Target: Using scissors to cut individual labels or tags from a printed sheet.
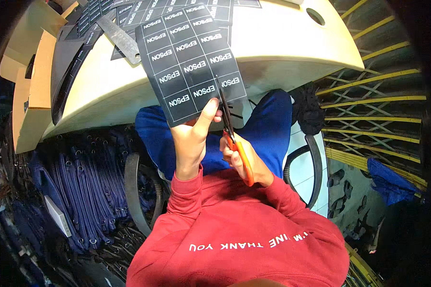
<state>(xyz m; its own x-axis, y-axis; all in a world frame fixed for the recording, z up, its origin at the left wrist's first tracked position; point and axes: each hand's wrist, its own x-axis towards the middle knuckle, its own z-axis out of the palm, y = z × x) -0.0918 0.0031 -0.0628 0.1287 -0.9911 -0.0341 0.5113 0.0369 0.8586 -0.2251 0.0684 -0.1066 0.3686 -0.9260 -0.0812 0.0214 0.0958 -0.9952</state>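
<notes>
My left hand (194, 136) grips the lower edge of a black sheet (184, 62) printed with a grid of white lettered labels, thumb on top. The sheet is held up in front of the table edge. In my right hand (246, 158) is a pair of scissors (244, 160) with orange handles, fingers wrapped round the grips. Its dark blades point up and lie along a line between two label columns, at the sheet's lower right. Whether the blades are parted I cannot make out.
A pale curved table (292, 38) carries more printed black sheets (153, 12) and a metal ruler (120, 40). At left stands a cardboard box (33, 86). Bundled dark blue straps with metal rings (91, 191) lie lower left. A yellow folding gate (373, 95) runs along the right.
</notes>
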